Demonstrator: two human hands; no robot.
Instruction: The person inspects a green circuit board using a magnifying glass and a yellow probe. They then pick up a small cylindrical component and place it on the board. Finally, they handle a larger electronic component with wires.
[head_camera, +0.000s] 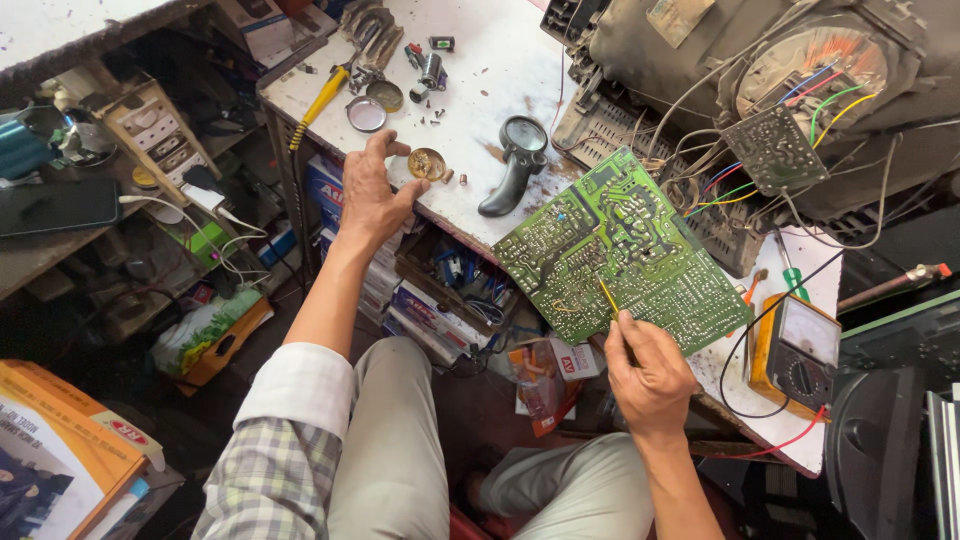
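Probing the green circuit board (620, 250), centre frame.
My right hand (650, 380) pinches a yellow probe (608, 297); my left hand (372, 195), fingers loose, touches a brass tin (427, 163).

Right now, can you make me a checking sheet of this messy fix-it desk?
Surface: white workbench, stained and scuffed.
Job's things: green circuit board lies tilted over the bench edge; a thin yellow-tipped tool touches it.
Clutter: small brass tin, two round lids, black magnifier, yellow-handled screwdriver, loose screws.
Grips: left hand rests on the bench edge beside the brass tin; right hand holds the thin tool.
Cables: coloured wires run from the opened television tube; black and red leads hang from the yellow multimeter.
Surroundings: side shelf with a phone; boxes under the bench.
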